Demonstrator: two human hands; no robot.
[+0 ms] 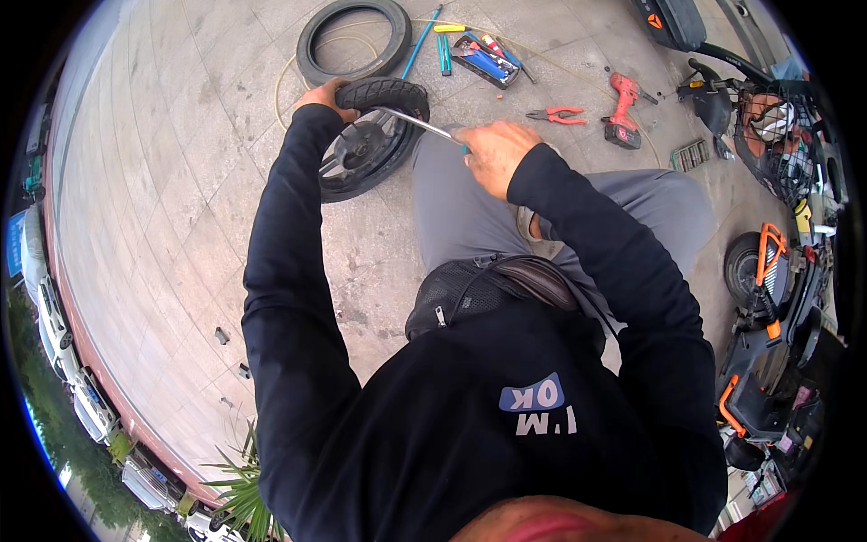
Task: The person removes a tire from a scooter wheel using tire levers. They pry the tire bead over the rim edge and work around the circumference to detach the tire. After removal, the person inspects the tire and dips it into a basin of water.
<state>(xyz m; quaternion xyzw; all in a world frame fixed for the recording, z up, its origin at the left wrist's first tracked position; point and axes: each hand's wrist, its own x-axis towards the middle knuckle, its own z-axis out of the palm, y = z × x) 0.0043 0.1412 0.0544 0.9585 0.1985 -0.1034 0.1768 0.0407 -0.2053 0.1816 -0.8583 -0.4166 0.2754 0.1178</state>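
A small black scooter wheel with a knobbly rubber tyre and dark spoked rim [366, 144] was observed standing on edge on the grey tiled pavement [163, 181], just in front of the person's knees. The left hand [325, 95] was laid over the top of the tyre, fingers curled down against the tread. The right hand [495, 154] was closed in a fist around the handle end of a long, bent silver metal lever [415, 122]; the lever's far end was seen resting at the rim, where tyre meets metal. Whether the tip was under the tyre bead could not be told.

A loose black rubber tyre [354, 41] was noted lying flat beyond the wheel, with an open tray of blue-handled hand tools [485, 60] near it. Red-handled pliers [556, 115] and a red cordless drill [622, 113] were recorded to the right, well apart from the wheel. Parked black and orange scooters [777, 307] were seen at the right edge.
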